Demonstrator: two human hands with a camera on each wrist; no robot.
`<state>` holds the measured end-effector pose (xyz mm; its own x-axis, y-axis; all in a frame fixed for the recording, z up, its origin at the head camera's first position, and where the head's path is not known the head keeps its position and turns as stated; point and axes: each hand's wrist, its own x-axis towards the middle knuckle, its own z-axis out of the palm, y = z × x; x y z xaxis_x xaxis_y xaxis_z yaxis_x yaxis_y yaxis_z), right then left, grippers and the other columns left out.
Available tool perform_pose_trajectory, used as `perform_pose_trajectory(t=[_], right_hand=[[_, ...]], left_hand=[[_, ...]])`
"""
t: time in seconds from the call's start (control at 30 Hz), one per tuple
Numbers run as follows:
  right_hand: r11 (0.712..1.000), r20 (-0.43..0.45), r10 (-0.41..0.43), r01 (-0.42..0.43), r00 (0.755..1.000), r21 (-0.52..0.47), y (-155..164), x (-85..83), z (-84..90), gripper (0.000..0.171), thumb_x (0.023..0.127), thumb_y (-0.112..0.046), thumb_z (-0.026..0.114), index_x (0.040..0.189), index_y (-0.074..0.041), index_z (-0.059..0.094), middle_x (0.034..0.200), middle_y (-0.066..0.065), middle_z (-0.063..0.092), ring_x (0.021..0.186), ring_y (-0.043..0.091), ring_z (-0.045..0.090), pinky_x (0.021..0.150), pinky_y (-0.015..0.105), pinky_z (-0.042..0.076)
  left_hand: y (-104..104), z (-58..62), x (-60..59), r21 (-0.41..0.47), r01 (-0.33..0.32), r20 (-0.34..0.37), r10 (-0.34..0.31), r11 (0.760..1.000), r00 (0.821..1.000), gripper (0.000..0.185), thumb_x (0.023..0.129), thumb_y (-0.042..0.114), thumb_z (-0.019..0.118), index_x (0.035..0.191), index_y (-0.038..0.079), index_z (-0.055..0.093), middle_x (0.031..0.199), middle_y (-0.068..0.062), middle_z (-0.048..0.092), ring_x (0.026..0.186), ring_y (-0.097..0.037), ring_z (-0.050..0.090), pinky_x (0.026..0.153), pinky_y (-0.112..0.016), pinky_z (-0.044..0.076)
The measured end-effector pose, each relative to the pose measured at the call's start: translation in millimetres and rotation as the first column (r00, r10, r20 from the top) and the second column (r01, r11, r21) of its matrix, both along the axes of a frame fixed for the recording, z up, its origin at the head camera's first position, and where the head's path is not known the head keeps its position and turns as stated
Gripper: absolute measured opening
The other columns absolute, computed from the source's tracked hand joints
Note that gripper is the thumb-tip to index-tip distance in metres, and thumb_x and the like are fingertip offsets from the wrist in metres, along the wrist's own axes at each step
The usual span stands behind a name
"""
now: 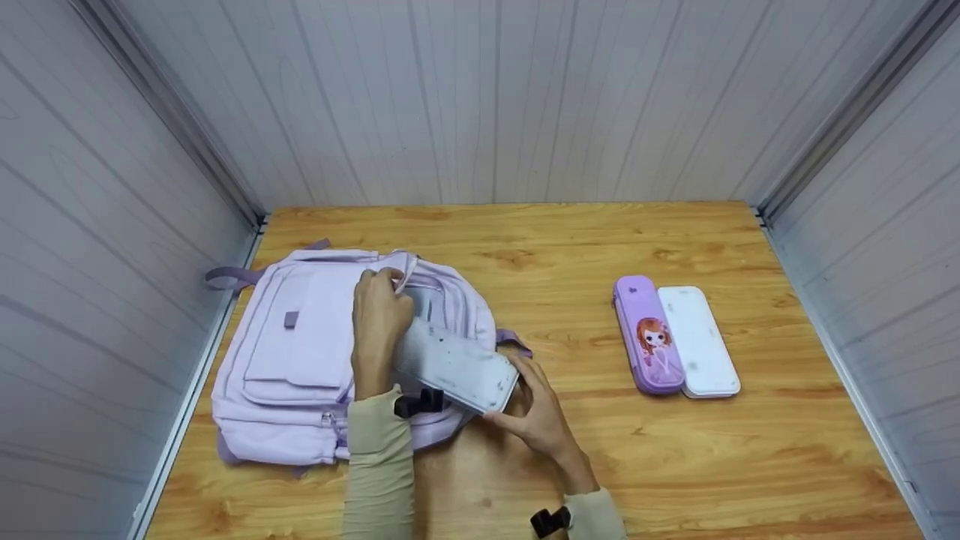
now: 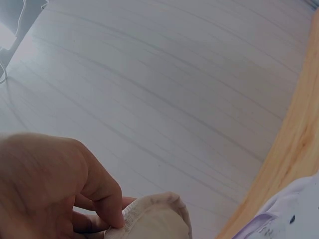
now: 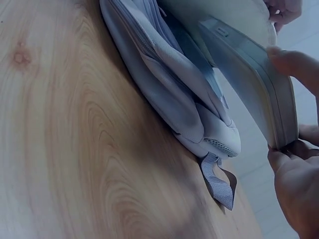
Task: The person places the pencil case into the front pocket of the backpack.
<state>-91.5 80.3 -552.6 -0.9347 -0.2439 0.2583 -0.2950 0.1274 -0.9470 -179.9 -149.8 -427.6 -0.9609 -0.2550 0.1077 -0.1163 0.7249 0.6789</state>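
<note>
A pale lilac backpack (image 1: 307, 337) lies on the table with its main compartment unzipped. My left hand (image 1: 381, 311) pinches the edge of the opening's fabric (image 2: 154, 219) and holds it up. In my right hand (image 1: 536, 412) is a flat white pencil case (image 1: 465, 371) with small dark marks, gripped at its near end between thumb and fingers. The far end of this case tilts into the backpack's opening, partly behind my left wrist. From the right wrist view, a seam runs along the pencil case's side (image 3: 244, 55).
Right of the backpack, a purple pencil case (image 1: 645, 322) with a cartoon girl lies against a second white pencil case (image 1: 697, 341). Grey panel walls (image 1: 495, 97) enclose the wooden table (image 1: 555, 247) on the back and both sides. A strap loop (image 3: 219, 186) sticks out from the backpack.
</note>
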Motion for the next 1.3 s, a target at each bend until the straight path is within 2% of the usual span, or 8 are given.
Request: perform_pose_trajectory(t=[0.13,0.27,0.37,0.6,0.73,0.93,1.1,1.3], right_hand=[[0.993,-0.024,-0.009,0.012,1.000,0.118,-2,2.9,6.3,0.087,0.068,-0.009,0.084,0.141,0.003,0.039,0.143,0.021,0.040,0.135,0.037,0.038,0.112,0.028,0.026],[0.986,-0.020,-0.008,0.012,1.000,0.165,-3,-0.6,-9.4,0.089,0.067,-0.012,0.085,0.143,-0.005,0.040,0.145,0.014,0.040,0.136,0.030,0.038,0.112,0.029,0.026],[0.980,-0.022,0.009,-0.004,1.000,0.199,-4,-5.0,-23.5,0.090,0.068,-0.018,0.086,0.144,-0.008,0.039,0.146,0.010,0.040,0.136,0.026,0.038,0.112,0.034,0.028],[0.965,-0.050,0.064,-0.049,0.997,0.259,-10,-10.8,-30.8,0.091,0.072,-0.039,0.081,0.145,-0.007,0.039,0.146,0.014,0.039,0.136,0.029,0.037,0.110,0.050,0.030],[0.958,-0.049,0.085,-0.068,0.995,0.280,-15,-13.7,-29.9,0.092,0.073,-0.039,0.080,0.146,-0.005,0.036,0.148,0.021,0.036,0.138,0.035,0.034,0.110,0.054,0.028],[0.946,-0.036,0.071,-0.055,0.997,0.320,-24,-15.7,-29.4,0.093,0.075,-0.039,0.079,0.147,-0.004,0.033,0.150,0.019,0.035,0.139,0.035,0.032,0.112,0.052,0.027],[0.938,-0.062,0.026,-0.003,0.998,0.347,-32,-15.3,-30.6,0.092,0.074,-0.037,0.079,0.144,0.001,0.035,0.146,0.022,0.038,0.135,0.036,0.037,0.109,0.051,0.031],[0.952,-0.083,-0.023,0.047,0.996,0.304,-39,-17.6,-33.6,0.089,0.074,-0.034,0.080,0.142,0.004,0.036,0.139,0.018,0.044,0.128,0.032,0.045,0.105,0.049,0.037]], left_hand=[[-1,-0.4,0.3,0.001,0.015,-0.007,-0.015,1.000,1.000,0.040,0.076,-0.001,0.045,0.112,-0.007,0.064,0.102,-0.023,0.059,0.100,-0.039,0.055,0.089,-0.047,0.041],[-1,-0.3,0.5,0.000,0.020,-0.008,-0.020,1.000,1.000,0.039,0.077,-0.001,0.046,0.111,-0.007,0.064,0.103,-0.024,0.059,0.101,-0.040,0.055,0.089,-0.047,0.041],[0,0.1,0.3,-0.001,0.018,-0.005,-0.018,1.000,1.000,0.038,0.078,-0.001,0.047,0.111,-0.008,0.064,0.105,-0.025,0.059,0.103,-0.040,0.055,0.090,-0.047,0.041],[0,0.4,0.5,-0.002,0.018,0.006,-0.018,1.000,1.000,0.038,0.078,-0.001,0.046,0.111,-0.008,0.064,0.106,-0.025,0.059,0.104,-0.040,0.055,0.091,-0.047,0.041],[1,0.5,0.7,-0.003,0.016,0.002,-0.016,1.000,1.000,0.038,0.078,-0.001,0.047,0.111,-0.008,0.064,0.106,-0.025,0.059,0.104,-0.040,0.055,0.092,-0.047,0.041],[0,1.0,1.0,-0.002,0.020,0.002,-0.020,1.000,1.000,0.038,0.078,-0.001,0.046,0.111,-0.008,0.064,0.106,-0.025,0.059,0.104,-0.040,0.056,0.091,-0.047,0.041],[0,0.2,1.5,-0.007,0.024,-0.005,-0.024,1.000,1.000,0.039,0.077,-0.001,0.046,0.112,-0.008,0.064,0.103,-0.024,0.059,0.100,-0.040,0.056,0.089,-0.047,0.042],[1,-0.3,2.1,-0.004,0.025,-0.021,-0.025,1.000,0.999,0.038,0.077,-0.001,0.047,0.110,-0.008,0.064,0.100,-0.025,0.059,0.098,-0.040,0.056,0.088,-0.047,0.042]])
